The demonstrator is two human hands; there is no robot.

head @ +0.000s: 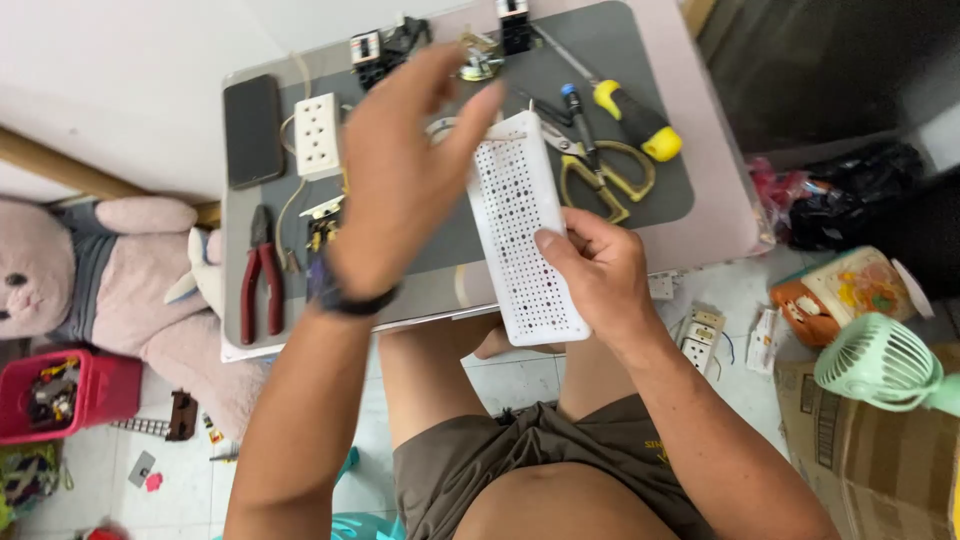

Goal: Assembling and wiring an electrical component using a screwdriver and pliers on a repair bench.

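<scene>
The left hand (400, 170) and right hand (595, 270) are gripping a white perforated panel (520, 230), blocking the middle of the grey mat (660, 60). At twelve o'clock, small electrical parts (390, 45) are crowding the mat's edge. At two, scissors (600, 175) and a yellow-handled screwdriver (630, 115) are lying in the way. At nine, red pliers (260, 275), a white socket (318, 135) and a phone (252, 130) are filling the table; bare mat is showing only at one o'clock.

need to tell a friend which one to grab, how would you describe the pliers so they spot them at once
Start at the small table with the grey mat. Go to its left edge, just below the black phone. The pliers lie there, jaws pointing away from the person, the only tool with red handles; the scissors and screwdriver are yellow.
</scene>
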